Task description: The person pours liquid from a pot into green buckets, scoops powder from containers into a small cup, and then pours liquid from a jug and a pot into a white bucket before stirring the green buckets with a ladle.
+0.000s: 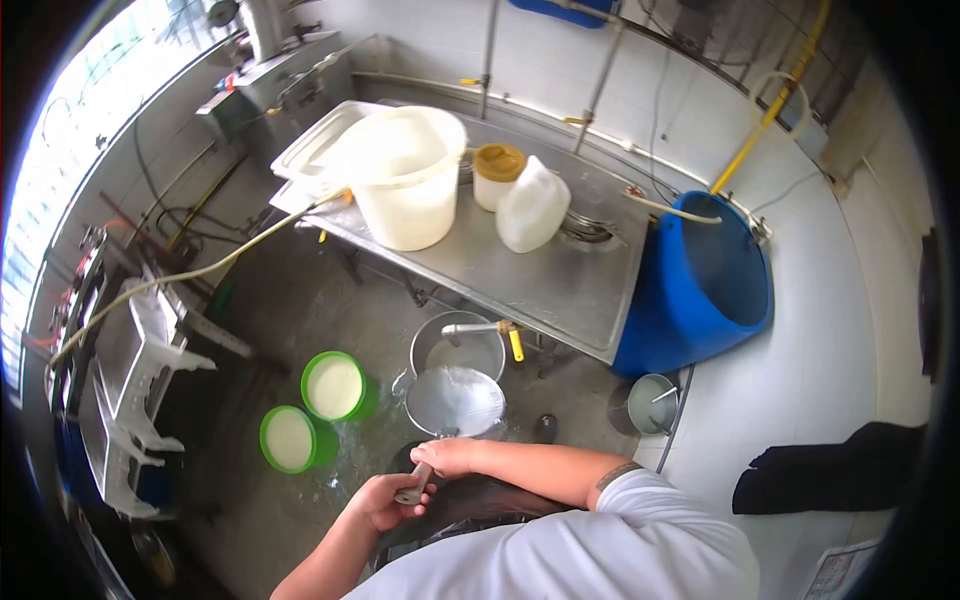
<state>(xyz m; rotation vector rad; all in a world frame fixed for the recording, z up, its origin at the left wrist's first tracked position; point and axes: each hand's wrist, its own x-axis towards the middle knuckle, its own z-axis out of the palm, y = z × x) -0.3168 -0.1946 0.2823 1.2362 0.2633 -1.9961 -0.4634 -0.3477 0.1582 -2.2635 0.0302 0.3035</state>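
Note:
Both hands are closed around a short light handle (pixel 411 488) low in the middle of the head view. My left hand (pixel 385 502) grips its lower end, and my right hand (pixel 446 457) wraps its upper end. Just beyond my right hand is a round silvery metal disc (pixel 455 402), which looks joined to the handle, though my fingers hide the joint. The disc overlaps the near side of a round metal pot (pixel 418 350). Above that pot juts a metal outlet pipe with a yellow lever (pixel 516 344). Two green buckets (pixel 371 400) (pixel 325 444) of whitish contents stand to the left.
A steel table (pixel 520 290) holds a large white tub (pixel 410 205), a white jug (pixel 533 208) and a brown-lidded container (pixel 497 178). Right of it stand a blue barrel (pixel 660 310) and a grey bucket (pixel 622 408). A hose (pixel 215 268) crosses the left side near white racks (pixel 125 390).

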